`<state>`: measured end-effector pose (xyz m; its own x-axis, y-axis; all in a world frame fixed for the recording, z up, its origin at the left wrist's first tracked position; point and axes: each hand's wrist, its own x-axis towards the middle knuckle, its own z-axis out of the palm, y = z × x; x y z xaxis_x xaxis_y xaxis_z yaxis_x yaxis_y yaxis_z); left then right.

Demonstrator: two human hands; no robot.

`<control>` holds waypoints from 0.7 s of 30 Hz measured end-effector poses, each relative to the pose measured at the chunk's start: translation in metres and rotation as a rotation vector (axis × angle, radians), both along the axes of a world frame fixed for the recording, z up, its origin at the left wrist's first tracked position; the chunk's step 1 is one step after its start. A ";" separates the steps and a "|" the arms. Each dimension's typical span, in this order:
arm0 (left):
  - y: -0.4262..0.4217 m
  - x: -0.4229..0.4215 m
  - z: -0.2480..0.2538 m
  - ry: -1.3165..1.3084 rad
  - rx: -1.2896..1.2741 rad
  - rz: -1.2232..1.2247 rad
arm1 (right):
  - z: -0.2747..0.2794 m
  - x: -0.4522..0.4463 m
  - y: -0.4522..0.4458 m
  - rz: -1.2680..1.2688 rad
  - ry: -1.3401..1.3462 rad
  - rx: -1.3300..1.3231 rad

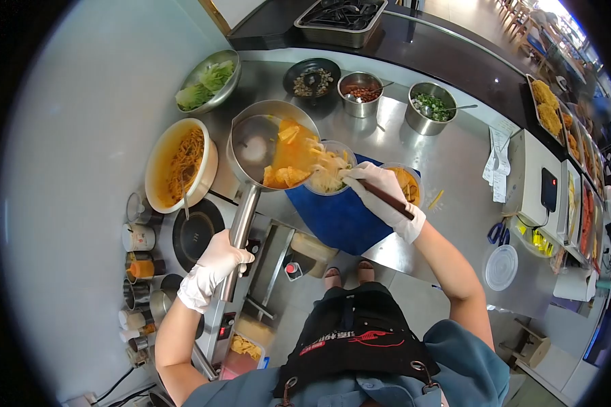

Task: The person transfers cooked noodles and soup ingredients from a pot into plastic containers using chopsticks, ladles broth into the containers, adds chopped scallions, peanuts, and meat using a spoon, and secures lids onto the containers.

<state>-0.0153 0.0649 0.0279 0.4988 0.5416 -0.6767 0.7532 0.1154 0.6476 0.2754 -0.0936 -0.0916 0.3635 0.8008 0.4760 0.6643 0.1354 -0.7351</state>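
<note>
Stainless-steel counter (455, 224) spans the far and right parts of a kitchen. A gloved left hand (217, 263) wraps its fingers closed around the handle of a saucepan (280, 108), which runs from near-left to far, leaning slightly right. The pan's right rim meets or overlaps a clear bowl (352, 157) on blue cloth (343, 224); pale noodles (328, 169) lie across that join. From the bowl's right, the nearer, gloved right hand (381, 193) pinches brown chopsticks (390, 201), pointing far-left toward the noodles; their tips are indistinct.
</note>
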 end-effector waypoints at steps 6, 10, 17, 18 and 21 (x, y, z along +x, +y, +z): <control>-0.007 0.010 0.008 0.032 0.054 -0.017 | 0.068 0.003 -0.024 -0.206 0.069 0.053; -0.008 0.013 0.008 0.071 0.103 -0.026 | 0.065 0.003 -0.024 -0.255 0.122 0.056; -0.008 0.017 0.007 0.134 0.180 -0.054 | 0.034 0.003 -0.006 -0.250 0.071 0.009; -0.009 0.019 0.009 0.133 0.181 -0.053 | 0.042 0.007 -0.010 -0.263 -0.008 -0.011; -0.013 0.022 0.015 0.152 0.196 -0.053 | 0.077 0.012 -0.028 -0.234 0.266 0.185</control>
